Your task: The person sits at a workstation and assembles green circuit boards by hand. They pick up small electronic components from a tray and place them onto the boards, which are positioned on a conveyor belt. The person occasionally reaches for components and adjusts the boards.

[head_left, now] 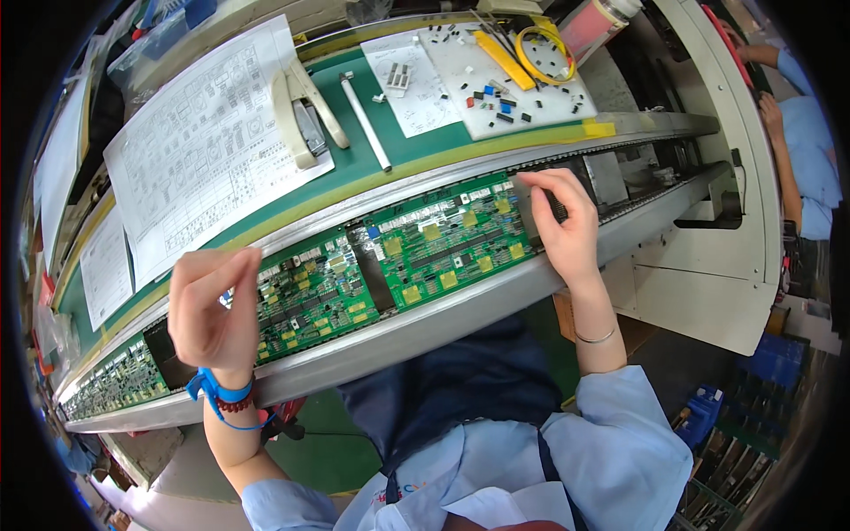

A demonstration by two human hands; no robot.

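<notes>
Green circuit boards lie in a row along a metal conveyor rail. My left hand [215, 310] is raised over the left part of the middle board [305, 301], its fingertips pinched together. Anything between those fingers is too small or hidden to name. My right hand [569, 228] is at the upper right corner of the right board [452, 243], thumb and index finger drawn close together and the other fingers curled. Whether they touch that board or hold a small part I cannot tell. A further board [115, 380] sits at the far left. A blue wrist strap [212, 387] circles my left wrist.
Behind the rail [416, 323], a green mat holds printed drawings [204, 150], a beige stapler [305, 115], a white rod [365, 119] and a white sheet [482, 84] strewn with small components. A yellow tool [505, 60] lies there. A beige machine [691, 283] stands right; another person [806, 150] is beyond.
</notes>
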